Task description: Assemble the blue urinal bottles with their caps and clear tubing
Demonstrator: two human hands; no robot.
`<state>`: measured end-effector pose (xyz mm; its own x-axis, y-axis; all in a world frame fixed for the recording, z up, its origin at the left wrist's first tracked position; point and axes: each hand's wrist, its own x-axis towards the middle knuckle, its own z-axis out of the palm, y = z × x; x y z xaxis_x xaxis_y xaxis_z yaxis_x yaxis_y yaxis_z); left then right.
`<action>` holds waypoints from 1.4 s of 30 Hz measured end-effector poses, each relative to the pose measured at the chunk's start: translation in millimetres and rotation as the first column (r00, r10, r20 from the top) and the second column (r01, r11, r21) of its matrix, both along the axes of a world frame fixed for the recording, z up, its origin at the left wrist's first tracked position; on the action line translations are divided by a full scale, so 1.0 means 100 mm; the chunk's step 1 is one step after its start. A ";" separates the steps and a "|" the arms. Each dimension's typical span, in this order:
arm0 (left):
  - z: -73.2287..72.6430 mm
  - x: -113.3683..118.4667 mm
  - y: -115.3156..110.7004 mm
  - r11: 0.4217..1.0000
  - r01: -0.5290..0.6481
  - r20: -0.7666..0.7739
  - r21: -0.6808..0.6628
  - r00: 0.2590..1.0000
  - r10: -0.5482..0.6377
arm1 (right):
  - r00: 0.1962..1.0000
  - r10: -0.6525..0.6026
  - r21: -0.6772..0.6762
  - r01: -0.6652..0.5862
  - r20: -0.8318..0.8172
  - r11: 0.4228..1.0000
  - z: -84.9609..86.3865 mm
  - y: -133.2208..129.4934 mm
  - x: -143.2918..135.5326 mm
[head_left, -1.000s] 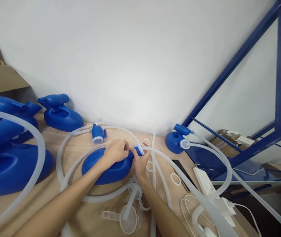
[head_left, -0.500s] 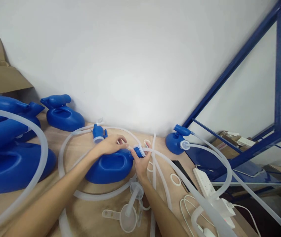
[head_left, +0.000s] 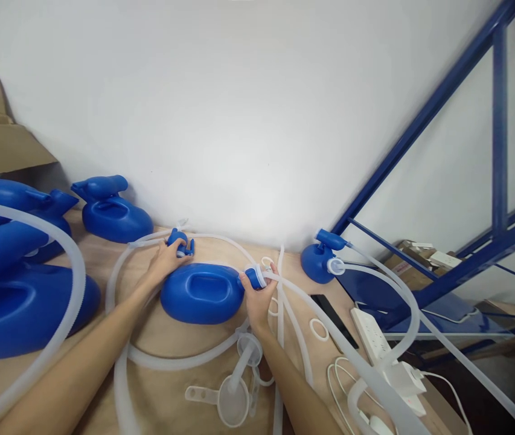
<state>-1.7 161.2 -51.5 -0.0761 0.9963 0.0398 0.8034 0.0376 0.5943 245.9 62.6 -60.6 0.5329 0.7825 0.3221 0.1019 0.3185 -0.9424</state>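
Head view. The left hand (head_left: 165, 258) closes on a small blue cap (head_left: 179, 241) lying on the wooden table (head_left: 103, 260) behind the blue plastic urinal (head_left: 201, 293). The right hand (head_left: 257, 297) is clamped around the urinal's neck (head_left: 253, 278), where a translucent tube (head_left: 329, 326) joins it. A clear funnel (head_left: 234, 402) lies nearer the person; a white power strip (head_left: 372, 329) lies to the right.

On the wooden desk (head_left: 103, 266), the blue plastic flat bottle (head_left: 200, 293) lies at centre. Behind it to the left sits a small blue plastic cap (head_left: 180, 241); at its right end lies the translucent corrugated hose (head_left: 320, 314). A clear plastic funnel (head_left: 234, 402) lies in front, a white power strip (head_left: 370, 329) to the right.
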 end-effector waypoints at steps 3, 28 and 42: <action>0.14 -0.06 -0.05 0.997 -0.014 -0.017 0.078 1.000 0.015 | 1.000 -0.003 -0.005 0.003 -0.002 1.000 0.02 -0.02 0.00; 1.38 0.14 -0.88 0.806 0.531 -0.239 0.262 0.845 -0.479 | 0.999 -0.038 0.010 0.038 0.013 0.999 -0.02 0.05 0.01; 1.04 0.05 -0.58 0.817 0.546 -0.209 0.186 0.835 -0.510 | 0.991 0.090 0.051 -0.096 0.095 0.994 0.05 0.02 0.12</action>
<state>3.7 102.7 52.2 0.4832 0.8421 0.2397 0.7361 -0.5389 0.4095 258.4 64.4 -55.3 0.4248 0.8069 0.4104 0.1549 0.3819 -0.9112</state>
